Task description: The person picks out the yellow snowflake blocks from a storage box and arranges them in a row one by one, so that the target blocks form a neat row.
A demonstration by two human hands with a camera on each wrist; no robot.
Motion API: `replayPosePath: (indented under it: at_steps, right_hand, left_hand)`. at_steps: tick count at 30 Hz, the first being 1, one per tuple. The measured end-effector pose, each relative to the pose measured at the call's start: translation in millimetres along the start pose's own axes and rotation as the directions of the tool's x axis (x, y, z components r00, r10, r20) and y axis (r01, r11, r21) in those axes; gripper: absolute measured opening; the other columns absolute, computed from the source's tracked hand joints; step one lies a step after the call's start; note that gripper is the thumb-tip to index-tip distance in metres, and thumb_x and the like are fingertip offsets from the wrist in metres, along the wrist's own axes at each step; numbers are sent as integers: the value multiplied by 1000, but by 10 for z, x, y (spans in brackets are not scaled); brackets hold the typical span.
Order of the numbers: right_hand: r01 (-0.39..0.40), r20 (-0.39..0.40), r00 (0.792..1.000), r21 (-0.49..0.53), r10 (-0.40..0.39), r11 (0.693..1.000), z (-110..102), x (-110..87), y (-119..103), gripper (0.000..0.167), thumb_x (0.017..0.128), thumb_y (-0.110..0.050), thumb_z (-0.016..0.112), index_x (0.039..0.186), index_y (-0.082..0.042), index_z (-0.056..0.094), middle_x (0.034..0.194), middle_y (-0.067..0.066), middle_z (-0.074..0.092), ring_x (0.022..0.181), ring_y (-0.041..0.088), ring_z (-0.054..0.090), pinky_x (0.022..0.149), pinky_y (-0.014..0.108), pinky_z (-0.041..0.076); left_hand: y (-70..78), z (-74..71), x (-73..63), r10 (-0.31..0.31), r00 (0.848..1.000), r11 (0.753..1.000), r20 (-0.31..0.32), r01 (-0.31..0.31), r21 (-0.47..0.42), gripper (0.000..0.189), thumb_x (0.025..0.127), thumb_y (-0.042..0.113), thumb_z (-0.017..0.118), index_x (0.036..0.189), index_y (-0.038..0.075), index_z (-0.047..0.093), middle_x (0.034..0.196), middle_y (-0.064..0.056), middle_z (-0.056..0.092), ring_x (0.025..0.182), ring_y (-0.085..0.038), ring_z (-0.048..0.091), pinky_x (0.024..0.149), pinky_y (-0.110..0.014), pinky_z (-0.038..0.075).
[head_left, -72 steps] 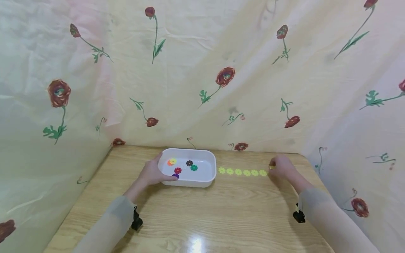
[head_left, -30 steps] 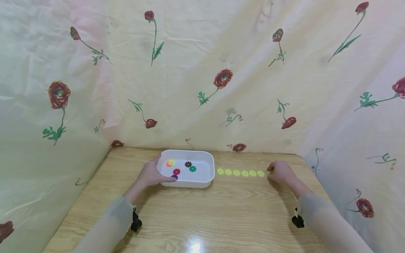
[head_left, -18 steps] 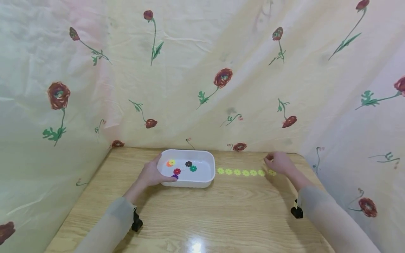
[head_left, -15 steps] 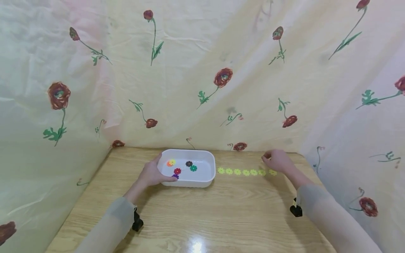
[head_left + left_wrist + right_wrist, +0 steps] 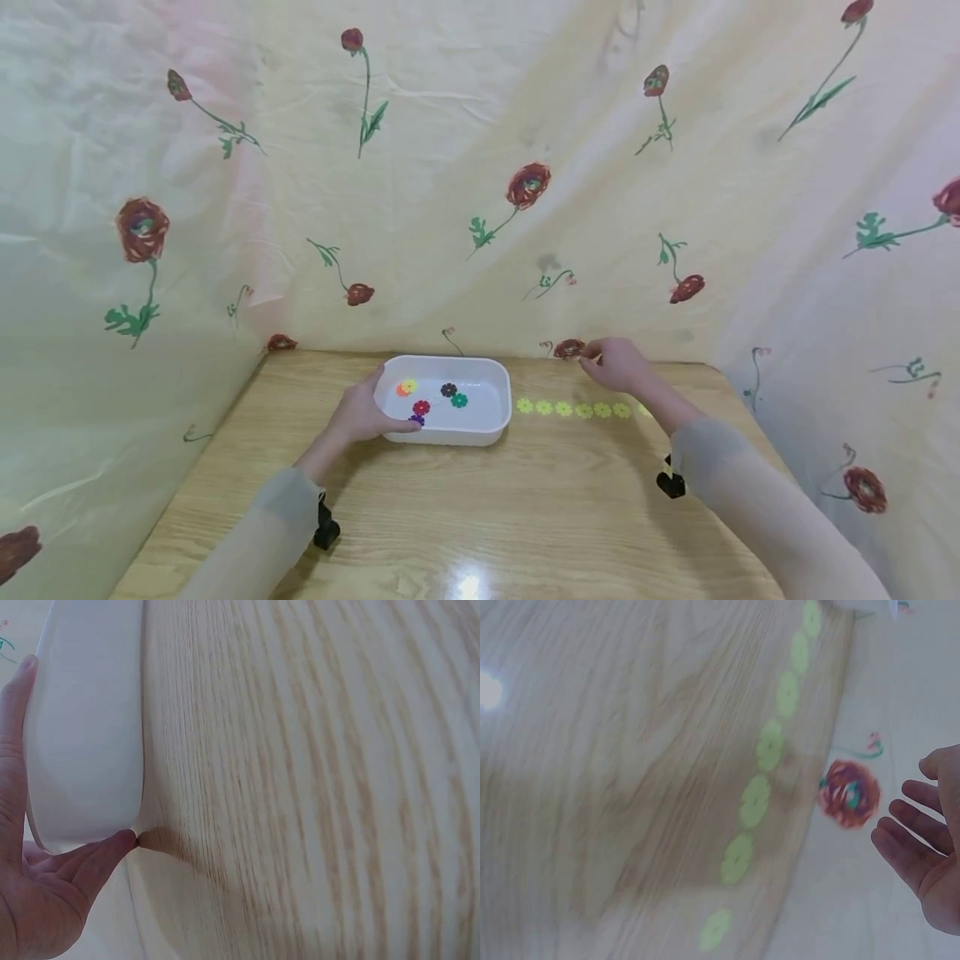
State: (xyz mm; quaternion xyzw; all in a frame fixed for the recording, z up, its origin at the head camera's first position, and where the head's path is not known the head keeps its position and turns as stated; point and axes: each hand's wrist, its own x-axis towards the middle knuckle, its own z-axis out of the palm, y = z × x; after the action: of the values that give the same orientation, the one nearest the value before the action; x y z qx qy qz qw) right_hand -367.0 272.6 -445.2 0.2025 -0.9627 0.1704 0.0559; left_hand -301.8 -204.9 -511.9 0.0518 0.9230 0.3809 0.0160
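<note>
My left hand (image 5: 358,412) grips the left end of a white plastic tub (image 5: 483,415), thumb over its front rim. In the left wrist view, fingers bend round the tub's end close to the tabletop. Inside the tub lie several flower-shaped plastic discs: a red disc (image 5: 422,407), a green disc (image 5: 460,401), a dark brown one, a purple one by the thumb, and a yellow one overlapping an orange one. My right hand (image 5: 619,367) hovers beyond a row of yellow flower discs (image 5: 563,409), fingers loosely bent. Nothing shows in it in the right wrist view.
The yellow row runs right from the tub across the wooden table (image 5: 480,500); its rightmost disc (image 5: 716,930) sits a wider gap apart. A flower-printed cloth (image 5: 442,208) hangs behind the table and along both sides.
My right hand let go of a yellow disc at the row's right end, then rose and moved left toward the tub. My left hand has kept its hold on the tub.
</note>
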Motion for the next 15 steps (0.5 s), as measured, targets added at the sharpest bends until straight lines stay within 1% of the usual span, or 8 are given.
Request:
replayPosePath:
  at_steps: [4,6,11,15]
  right_hand:
    - [33,-5,999,20,-33,999,6,111,-159,22,102,-18,65,103,-2,80,100,16,81,80,25,74,77,49,62]
    - [36,-11,999,28,-36,999,6,159,-224,21,102,-18,66,101,-4,81,99,14,82,81,24,74,79,48,62]
    - [37,-32,999,46,-36,998,14,244,-338,19,100,-17,69,105,-3,81,97,10,82,86,24,76,82,48,63]
    - [59,-48,997,41,-57,997,44,313,-413,21,99,-17,69,106,0,80,94,11,80,83,24,73,80,46,62]
  left_hand:
    - [0,18,8,-5,1000,1000,4,5,1,137,66,58,98,169,7,24,164,-21,46,144,-40,52,121,-63,44]
    - [7,22,7,-6,1000,1000,2,6,-1,137,66,58,98,169,8,25,164,-21,47,143,-39,52,120,-63,44]
    - [25,14,-9,-8,1000,1000,3,8,-8,135,66,57,98,169,9,25,164,-20,47,143,-39,52,120,-64,44]
    - [25,8,-19,-15,1000,1000,3,15,-3,135,67,57,98,169,8,24,165,-21,46,144,-40,51,120,-64,44]
